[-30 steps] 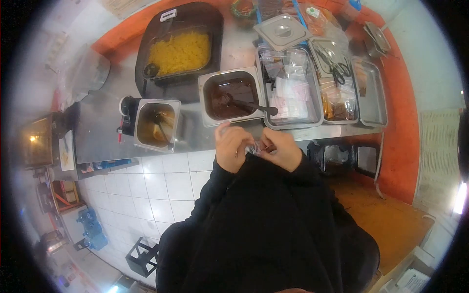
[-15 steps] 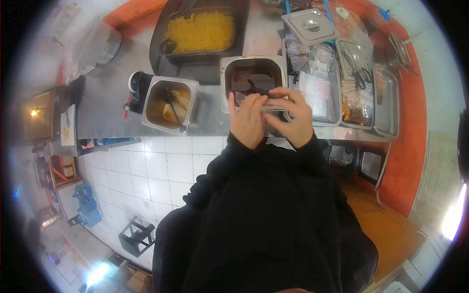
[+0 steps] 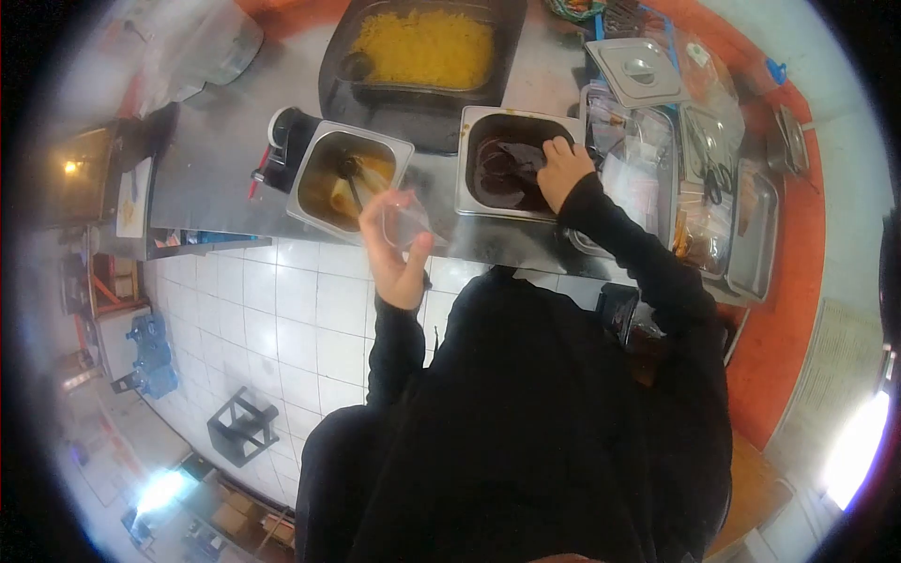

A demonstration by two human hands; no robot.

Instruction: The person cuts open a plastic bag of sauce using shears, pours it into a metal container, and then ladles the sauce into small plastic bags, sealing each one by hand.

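Note:
My left hand point(image 3: 394, 253) holds a small clear plastic cup point(image 3: 409, 225) over the front edge of the steel counter point(image 3: 216, 178). My right hand point(image 3: 563, 171) reaches into a square steel pan of dark brown sauce point(image 3: 497, 174) and grips the dark ladle handle point(image 3: 526, 155) lying in it. Left of it stands a smaller steel pan of light brown sauce point(image 3: 343, 178) with a spoon in it.
A black tray of yellow rice point(image 3: 422, 47) sits at the back. Right of the sauce pan are steel pans with plastic packets point(image 3: 638, 178), scissors point(image 3: 704, 159) and a lid point(image 3: 633, 70). White tiled floor lies below the counter, at left.
My hands were together at my chest on the clear cup. They moved up over the dark sauce pan, then parted: the left kept the cup, the right went to the ladle.

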